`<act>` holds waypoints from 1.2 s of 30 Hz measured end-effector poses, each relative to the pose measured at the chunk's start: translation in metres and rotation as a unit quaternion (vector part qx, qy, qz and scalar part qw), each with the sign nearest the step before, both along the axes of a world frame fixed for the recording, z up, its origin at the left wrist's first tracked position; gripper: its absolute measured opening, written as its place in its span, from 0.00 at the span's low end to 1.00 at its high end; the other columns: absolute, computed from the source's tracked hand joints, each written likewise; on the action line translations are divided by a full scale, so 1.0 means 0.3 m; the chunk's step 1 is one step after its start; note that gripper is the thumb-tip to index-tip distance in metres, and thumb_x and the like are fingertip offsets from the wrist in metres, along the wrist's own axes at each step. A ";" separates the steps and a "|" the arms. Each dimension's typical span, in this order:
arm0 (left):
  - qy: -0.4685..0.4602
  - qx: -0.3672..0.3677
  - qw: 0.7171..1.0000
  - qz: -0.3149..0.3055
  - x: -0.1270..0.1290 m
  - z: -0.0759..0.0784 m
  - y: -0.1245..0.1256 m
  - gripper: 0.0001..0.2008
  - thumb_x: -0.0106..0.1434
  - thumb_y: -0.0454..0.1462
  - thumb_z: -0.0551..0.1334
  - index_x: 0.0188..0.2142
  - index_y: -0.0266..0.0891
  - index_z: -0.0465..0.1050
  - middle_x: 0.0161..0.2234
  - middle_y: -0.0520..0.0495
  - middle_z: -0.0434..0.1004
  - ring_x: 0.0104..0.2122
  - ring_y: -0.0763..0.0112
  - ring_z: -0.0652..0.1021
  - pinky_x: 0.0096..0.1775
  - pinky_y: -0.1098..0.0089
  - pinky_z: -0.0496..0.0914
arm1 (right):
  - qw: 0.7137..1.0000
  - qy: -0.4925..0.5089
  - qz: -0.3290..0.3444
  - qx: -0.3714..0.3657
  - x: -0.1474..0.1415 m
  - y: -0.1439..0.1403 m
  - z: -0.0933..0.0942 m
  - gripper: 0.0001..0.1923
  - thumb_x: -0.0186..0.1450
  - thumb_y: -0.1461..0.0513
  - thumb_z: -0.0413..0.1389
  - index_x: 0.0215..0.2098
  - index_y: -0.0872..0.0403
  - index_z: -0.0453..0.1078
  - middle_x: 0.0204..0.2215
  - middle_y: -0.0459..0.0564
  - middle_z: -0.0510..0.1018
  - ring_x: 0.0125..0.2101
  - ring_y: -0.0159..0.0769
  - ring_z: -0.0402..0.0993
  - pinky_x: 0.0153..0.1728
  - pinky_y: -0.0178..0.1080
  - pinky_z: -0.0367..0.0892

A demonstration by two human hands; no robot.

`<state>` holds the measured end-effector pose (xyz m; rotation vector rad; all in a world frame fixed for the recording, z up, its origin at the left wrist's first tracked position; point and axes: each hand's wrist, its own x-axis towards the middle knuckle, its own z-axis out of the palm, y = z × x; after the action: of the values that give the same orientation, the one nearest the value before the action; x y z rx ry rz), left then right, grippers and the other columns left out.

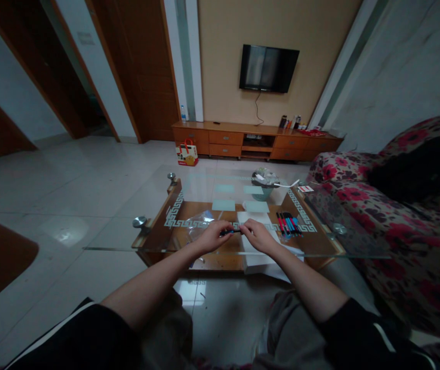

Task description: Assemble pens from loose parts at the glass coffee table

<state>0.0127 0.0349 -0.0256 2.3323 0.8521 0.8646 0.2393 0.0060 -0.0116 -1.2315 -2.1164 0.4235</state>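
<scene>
Over the glass coffee table (119, 239), a dark pen (229, 232) is held level between my two hands. My left hand (215, 235) has its fingers closed round the pen's left part. The fingertips of my right hand (257, 235) pinch its right end. Both hands nearly meet, so part of the pen is hidden. To the right of my right hand lies a row of pens (288, 224) in red, black and blue. A clear plastic bag (198, 225) lies just beyond my left hand.
White paper or a box (254, 262) shows under the glass. A lined basket (263, 191) stands toward the table's far side. Beyond are a gift bag (187, 154), a wooden TV cabinet (225, 137) and a wall television (268, 69). A floral sofa (408, 226) flanks the right.
</scene>
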 end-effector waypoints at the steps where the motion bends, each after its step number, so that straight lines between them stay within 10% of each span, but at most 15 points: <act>1: -0.001 -0.002 1.000 0.001 0.000 0.001 0.000 0.08 0.64 0.36 0.61 0.42 0.40 0.76 0.38 0.47 0.78 0.36 0.68 0.75 0.39 0.70 0.68 | 1.000 0.003 -0.002 -0.002 0.001 -0.001 0.000 0.15 0.72 0.55 0.50 0.31 0.53 0.71 0.30 0.47 0.73 0.31 0.34 0.69 0.35 0.37 0.64; 36: -0.003 -0.016 1.000 -0.004 -0.001 0.009 -0.003 0.09 0.65 0.39 0.61 0.42 0.39 0.77 0.37 0.47 0.79 0.36 0.67 0.76 0.39 0.69 0.67 | 1.000 -0.014 0.013 0.005 -0.001 -0.013 0.015 0.10 0.70 0.55 0.53 0.34 0.52 0.70 0.33 0.48 0.72 0.32 0.35 0.68 0.37 0.37 0.65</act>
<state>0.0125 0.0341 -0.0230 2.3027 0.8462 0.8485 0.2389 0.0020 -0.0071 -1.2121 -2.1585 0.4100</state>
